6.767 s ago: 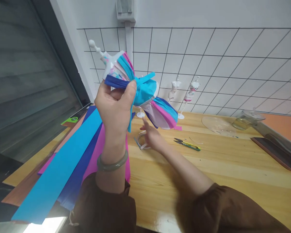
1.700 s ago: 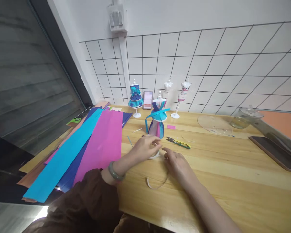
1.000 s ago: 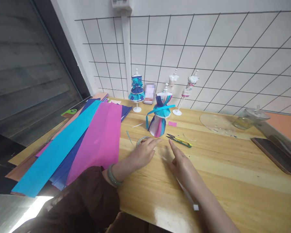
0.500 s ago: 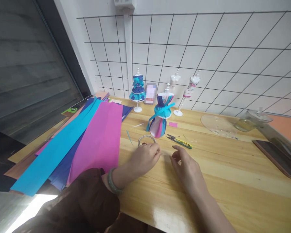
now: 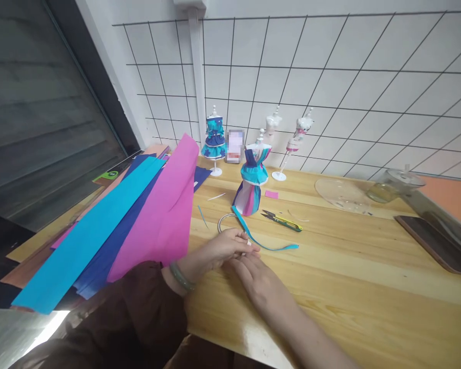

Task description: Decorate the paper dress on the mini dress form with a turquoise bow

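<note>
My left hand, with a bangle at the wrist, is closed in a pinch; a small white piece shows at its fingertips. Against it, my right hand has its fingers bent together, and what they hold is hidden. Just beyond both hands a narrow blue strip curves across the table. A ring-shaped roll lies behind my left hand, partly covered by it. Further back stands a small dress form in a blue, pink and white dress. Yellow-green thread snips rest to its right.
Pink fabric and blue fabric lie piled at left. Behind are a dress form in a blue ruffled dress and a white dress form. At right lie a clear plate, a glass jar and a dark phone.
The blue strip has come off the dress onto the table. My right hand has moved left to meet my left hand. The pink fabric's far end now stands raised.
</note>
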Action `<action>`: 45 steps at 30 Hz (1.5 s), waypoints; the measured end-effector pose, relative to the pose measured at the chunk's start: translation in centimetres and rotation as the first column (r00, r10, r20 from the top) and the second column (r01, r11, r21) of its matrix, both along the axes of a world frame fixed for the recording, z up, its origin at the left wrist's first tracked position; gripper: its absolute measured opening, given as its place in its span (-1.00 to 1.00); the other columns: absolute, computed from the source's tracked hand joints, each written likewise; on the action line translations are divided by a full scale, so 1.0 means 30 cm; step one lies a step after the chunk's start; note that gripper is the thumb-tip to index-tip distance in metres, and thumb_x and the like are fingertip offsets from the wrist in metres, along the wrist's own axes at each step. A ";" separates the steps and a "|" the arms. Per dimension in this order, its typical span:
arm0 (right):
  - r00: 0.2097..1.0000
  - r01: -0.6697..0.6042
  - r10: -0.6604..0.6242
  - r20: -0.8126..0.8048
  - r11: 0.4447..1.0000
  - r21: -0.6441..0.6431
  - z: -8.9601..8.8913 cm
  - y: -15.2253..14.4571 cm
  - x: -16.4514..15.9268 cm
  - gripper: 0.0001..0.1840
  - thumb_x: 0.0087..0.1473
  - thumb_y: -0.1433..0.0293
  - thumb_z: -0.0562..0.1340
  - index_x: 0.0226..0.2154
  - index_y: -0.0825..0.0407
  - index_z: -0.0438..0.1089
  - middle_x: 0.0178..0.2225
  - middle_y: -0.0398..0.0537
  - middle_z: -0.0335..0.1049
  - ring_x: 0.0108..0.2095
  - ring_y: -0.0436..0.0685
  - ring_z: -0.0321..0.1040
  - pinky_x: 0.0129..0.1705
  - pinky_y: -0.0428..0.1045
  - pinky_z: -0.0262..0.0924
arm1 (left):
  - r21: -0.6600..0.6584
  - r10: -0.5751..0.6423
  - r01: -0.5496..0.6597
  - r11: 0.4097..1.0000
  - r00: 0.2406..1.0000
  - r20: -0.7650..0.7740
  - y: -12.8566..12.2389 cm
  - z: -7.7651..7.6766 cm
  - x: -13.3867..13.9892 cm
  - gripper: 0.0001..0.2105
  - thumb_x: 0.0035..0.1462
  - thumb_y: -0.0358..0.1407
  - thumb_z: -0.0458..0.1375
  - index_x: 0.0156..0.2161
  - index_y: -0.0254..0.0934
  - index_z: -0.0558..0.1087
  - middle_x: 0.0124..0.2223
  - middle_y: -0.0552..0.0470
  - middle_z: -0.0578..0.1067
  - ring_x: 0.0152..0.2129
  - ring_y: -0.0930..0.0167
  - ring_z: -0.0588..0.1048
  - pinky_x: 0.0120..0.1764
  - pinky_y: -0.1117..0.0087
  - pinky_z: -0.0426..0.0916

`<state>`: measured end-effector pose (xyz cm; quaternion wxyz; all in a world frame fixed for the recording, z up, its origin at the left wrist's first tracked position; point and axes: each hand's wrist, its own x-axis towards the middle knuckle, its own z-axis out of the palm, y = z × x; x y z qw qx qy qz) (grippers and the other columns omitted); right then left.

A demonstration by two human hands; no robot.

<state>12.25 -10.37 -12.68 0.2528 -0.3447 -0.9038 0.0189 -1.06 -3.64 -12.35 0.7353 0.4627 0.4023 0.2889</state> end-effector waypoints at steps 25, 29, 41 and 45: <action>0.814 0.567 -0.545 0.201 0.820 -0.073 -0.008 0.312 0.303 -0.71 0.08 0.52 0.04 -0.19 0.09 0.40 -0.26 0.11 0.49 -0.24 0.19 0.41 -0.23 0.02 0.22 | 0.020 -0.146 0.145 0.989 0.978 0.151 0.046 -0.025 -0.052 -0.51 -0.24 -0.17 0.39 -0.24 -0.34 0.28 -0.34 -0.09 0.55 -0.37 0.32 0.57 -0.24 0.26 0.40; 0.802 0.587 -0.561 0.204 0.804 -0.098 -0.031 0.333 0.322 -0.73 0.05 0.56 0.03 -0.28 0.08 0.41 -0.37 0.10 0.48 -0.31 0.18 0.38 -0.28 0.00 0.17 | 0.061 -0.207 0.199 0.978 0.965 0.160 0.050 -0.032 -0.054 -0.55 -0.22 -0.21 0.39 -0.24 -0.36 0.34 -0.29 -0.11 0.54 -0.32 0.33 0.56 -0.19 0.28 0.38; 0.737 0.137 -0.598 -0.314 0.588 -0.797 0.067 0.094 0.174 -0.58 0.04 0.00 0.09 -0.31 0.02 0.24 -0.61 -0.23 0.22 -0.64 -0.01 0.15 -0.61 -0.10 0.03 | 0.013 -0.188 0.189 0.982 0.964 0.189 0.033 -0.031 -0.039 -0.47 -0.26 -0.30 0.41 -0.16 -0.32 0.29 -0.26 -0.11 0.53 -0.33 0.35 0.55 -0.16 0.27 0.33; 0.780 0.274 -0.552 -0.296 0.726 -0.630 0.022 0.064 0.111 -0.70 -0.04 0.11 0.24 -0.40 0.01 0.34 -0.47 -0.12 0.41 -0.46 0.06 0.33 -0.47 -0.10 0.16 | 0.014 -0.187 0.187 0.982 0.977 0.099 0.028 -0.034 -0.031 -0.57 -0.22 -0.41 0.37 -0.18 -0.35 0.35 -0.23 -0.11 0.53 -0.34 0.41 0.52 -0.18 0.32 0.32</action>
